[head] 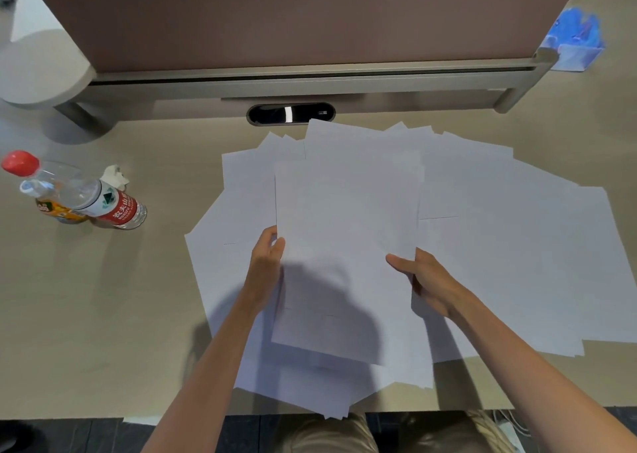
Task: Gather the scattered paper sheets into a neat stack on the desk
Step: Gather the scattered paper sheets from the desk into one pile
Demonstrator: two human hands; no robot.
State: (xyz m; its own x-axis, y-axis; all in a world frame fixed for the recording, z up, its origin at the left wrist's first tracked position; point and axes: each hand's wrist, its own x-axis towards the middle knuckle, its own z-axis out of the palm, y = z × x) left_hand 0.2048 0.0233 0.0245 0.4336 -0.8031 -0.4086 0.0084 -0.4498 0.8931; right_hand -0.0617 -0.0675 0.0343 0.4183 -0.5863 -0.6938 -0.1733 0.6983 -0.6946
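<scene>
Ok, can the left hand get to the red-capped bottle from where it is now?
Probably yes: only flat loose sheets and bare desk lie between the left hand and the bottle. But that hand grips the left edge of the held sheets, so it would have to let go first.

Two hands, the left hand [267, 263] and the right hand [427, 280], two bottles [113, 207] at left, one crumpled white wad [115, 175], one blue box [575, 38] upper right, and overlapping paper sheets [482, 211] too many to count surely.
</scene>
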